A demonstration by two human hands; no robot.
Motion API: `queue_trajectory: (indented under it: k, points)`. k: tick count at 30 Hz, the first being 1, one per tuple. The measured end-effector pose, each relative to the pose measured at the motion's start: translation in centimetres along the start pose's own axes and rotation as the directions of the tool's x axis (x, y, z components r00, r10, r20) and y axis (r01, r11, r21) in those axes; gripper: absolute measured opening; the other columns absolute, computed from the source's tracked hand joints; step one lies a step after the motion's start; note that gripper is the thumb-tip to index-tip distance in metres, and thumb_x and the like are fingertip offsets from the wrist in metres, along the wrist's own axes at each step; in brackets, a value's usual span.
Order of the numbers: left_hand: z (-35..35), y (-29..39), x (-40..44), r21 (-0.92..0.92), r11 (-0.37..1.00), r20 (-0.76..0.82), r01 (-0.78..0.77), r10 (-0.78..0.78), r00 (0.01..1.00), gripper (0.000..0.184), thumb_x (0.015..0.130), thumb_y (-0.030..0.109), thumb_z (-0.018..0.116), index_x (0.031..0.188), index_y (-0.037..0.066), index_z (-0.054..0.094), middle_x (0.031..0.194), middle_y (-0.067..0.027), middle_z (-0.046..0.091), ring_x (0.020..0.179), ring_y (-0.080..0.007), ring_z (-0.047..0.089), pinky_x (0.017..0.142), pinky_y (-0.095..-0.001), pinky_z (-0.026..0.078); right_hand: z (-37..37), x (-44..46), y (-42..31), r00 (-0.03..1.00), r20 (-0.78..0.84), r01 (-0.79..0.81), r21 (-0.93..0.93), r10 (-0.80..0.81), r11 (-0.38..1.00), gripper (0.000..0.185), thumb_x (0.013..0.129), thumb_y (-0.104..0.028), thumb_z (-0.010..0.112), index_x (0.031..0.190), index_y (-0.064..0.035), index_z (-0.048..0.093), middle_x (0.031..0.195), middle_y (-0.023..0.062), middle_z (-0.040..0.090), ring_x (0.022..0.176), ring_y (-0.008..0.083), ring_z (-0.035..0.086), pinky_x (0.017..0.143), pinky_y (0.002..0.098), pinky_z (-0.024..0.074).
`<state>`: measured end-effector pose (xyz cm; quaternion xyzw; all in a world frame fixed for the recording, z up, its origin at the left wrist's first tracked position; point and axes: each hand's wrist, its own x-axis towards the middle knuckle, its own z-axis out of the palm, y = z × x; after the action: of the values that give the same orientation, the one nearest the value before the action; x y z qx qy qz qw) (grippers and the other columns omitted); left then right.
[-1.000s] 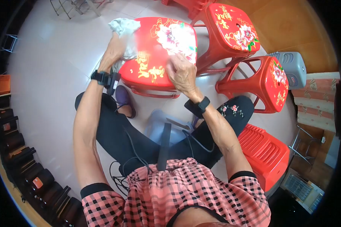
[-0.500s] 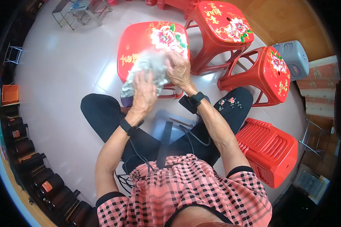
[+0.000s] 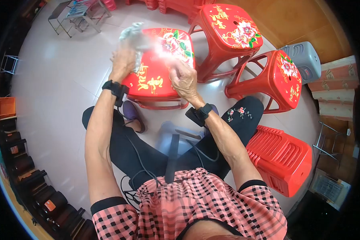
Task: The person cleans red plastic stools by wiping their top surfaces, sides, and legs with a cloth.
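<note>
A red stool (image 3: 155,86) with a flower and gold writing on its seat stands in front of my knees. At the seat's left edge, my left hand (image 3: 124,62) presses a pale grey-green cloth (image 3: 133,36), which is partly blurred by motion. My right hand (image 3: 183,79) is closed at the seat's right side, near the flower; whatever its curled fingers grip is hidden.
Two more red flowered stools (image 3: 232,30) (image 3: 286,80) stand to the right, with a grey stool (image 3: 306,62) behind. Stacked red stools (image 3: 282,160) are by my right leg. Dark containers (image 3: 32,180) line the left side. Black cables (image 3: 130,196) hang near my lap.
Since half a second ago, my left hand and the cloth have moved forward and left from the seat's near edge. My right hand stays by the seat's right side.
</note>
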<state>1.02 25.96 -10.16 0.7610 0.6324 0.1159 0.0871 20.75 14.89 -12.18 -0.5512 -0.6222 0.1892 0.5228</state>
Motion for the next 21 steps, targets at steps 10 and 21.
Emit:
queue_trajectory:
  k: [10,21]
  points:
    - [0.3,-0.5,-4.9,-0.050,0.996,-0.053,-0.076,0.073,0.996,0.053,0.091,0.015,0.049,0.140,0.001,0.034,0.124,-0.0277,0.045,0.102,-0.0498,0.050,0.085,-0.0582,0.044,-0.1,-0.1,0.1,0.999,0.010,-0.046,0.052,0.046,0.998,0.013,0.081,0.001,0.059,0.093,-0.0039,0.061,0.082,0.0123,0.062,0.070,0.0280,0.064,0.062,0.0373,0.0506]
    - [0.0,4.9,-15.1,-0.038,0.965,0.039,-0.258,0.260,0.965,0.060,0.075,0.004,0.064,0.132,0.000,0.046,0.116,-0.0216,0.047,0.105,-0.0395,0.043,0.094,-0.0463,0.039,-0.5,0.0,-0.7,1.000,0.005,-0.013,-0.010,0.013,1.000,0.013,0.083,-0.002,0.059,0.095,-0.0034,0.064,0.082,0.0110,0.064,0.068,0.0218,0.065,0.060,0.0331,0.0508]
